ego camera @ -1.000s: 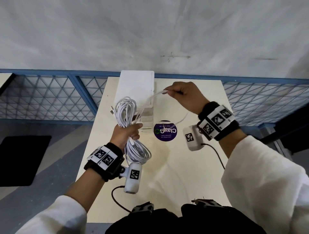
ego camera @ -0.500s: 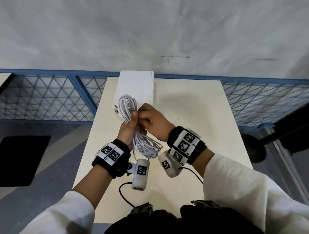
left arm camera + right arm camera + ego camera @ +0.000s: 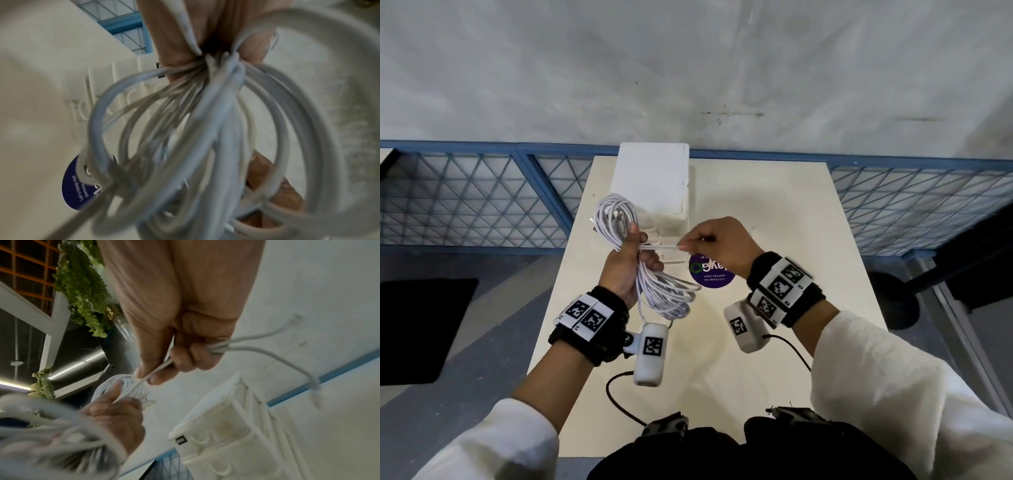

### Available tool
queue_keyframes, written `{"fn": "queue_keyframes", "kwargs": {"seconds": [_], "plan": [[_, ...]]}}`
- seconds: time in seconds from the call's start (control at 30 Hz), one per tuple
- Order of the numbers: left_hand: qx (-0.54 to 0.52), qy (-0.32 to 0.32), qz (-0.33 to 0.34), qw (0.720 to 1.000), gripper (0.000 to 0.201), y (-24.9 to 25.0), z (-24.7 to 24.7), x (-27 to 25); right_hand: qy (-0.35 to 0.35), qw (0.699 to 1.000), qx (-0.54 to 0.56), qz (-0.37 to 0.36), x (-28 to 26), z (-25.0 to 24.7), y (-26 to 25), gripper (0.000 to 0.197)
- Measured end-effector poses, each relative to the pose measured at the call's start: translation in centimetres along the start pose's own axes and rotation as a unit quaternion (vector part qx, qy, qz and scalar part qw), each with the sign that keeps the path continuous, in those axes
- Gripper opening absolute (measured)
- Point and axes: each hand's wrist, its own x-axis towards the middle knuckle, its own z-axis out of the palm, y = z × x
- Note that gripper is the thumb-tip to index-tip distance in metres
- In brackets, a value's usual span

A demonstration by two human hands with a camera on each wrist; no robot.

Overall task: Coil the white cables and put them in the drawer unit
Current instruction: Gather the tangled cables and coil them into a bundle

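The fingers (image 3: 635,240) of the left hand (image 3: 625,263) grip the coiled white cables (image 3: 654,287) above the desk (image 3: 774,212). The right hand (image 3: 717,245) pinches the loose ends, stretched tight sideways. The coiling seems almost finished; putting it in the drawer unit (image 3: 650,181) remains. Behind the pale desk are a blue mesh fence (image 3: 482,195) and a grey wall.

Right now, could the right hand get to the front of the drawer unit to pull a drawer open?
Probably not yet. The drawer unit stands just beyond the right hand with nothing between them, but that hand pinches the cable ends, and the left hand grips the white cable coil.
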Motion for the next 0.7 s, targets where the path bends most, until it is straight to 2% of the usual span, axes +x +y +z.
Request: {"fn": "queue_keyframes", "kwargs": {"seconds": [0.1, 0.27, 0.33, 0.4, 0.47, 0.57, 0.67, 0.7], "plan": [[0.042, -0.003, 0.009, 0.999, 0.036, 0.1, -0.7, 0.0, -0.046, 0.999, -0.022, 0.000, -0.6, -1.1, 1.2, 0.018], [0.045, -0.011, 0.007, 0.999, 0.040, 0.1, -1.0, 0.1, -0.112, 0.987, -0.114, -0.014, -1.3, -1.4, 2.9, 0.038], [0.022, -0.020, 0.004, 1.000, 0.040, 0.2, -0.9, 0.3, -0.133, 0.978, -0.159, -0.019, -1.5, -1.3, 3.1, 0.037], [-0.015, -0.029, 0.012, 0.999, 0.036, 0.4, -0.8, 0.3, -0.152, 0.966, -0.210, -0.026, -1.7, -1.1, 3.5, 0.026], [-0.043, -0.015, 0.023, 0.999, 0.033, 0.6, -0.4, 0.0, -0.173, 0.950, -0.258, -0.023, -2.0, -0.6, 3.8, 0.019], [-0.060, 0.014, 0.035, 0.997, 0.033, 0.6, 0.1, -0.2, -0.216, 0.923, -0.315, -0.039, -2.5, 0.0, 3.6, 0.022], [-0.058, 0.029, 0.053, 0.996, 0.033, 1.3, -0.4, 0.2, -0.274, 0.865, -0.413, -0.075, -2.9, -0.4, 2.3, 0.024], [-0.046, 0.037, 0.063, 0.996, 0.034, 1.6, -0.8, 0.5, -0.270, 0.860, -0.426, -0.083, -3.1, -0.7, 1.7, 0.023]]}}
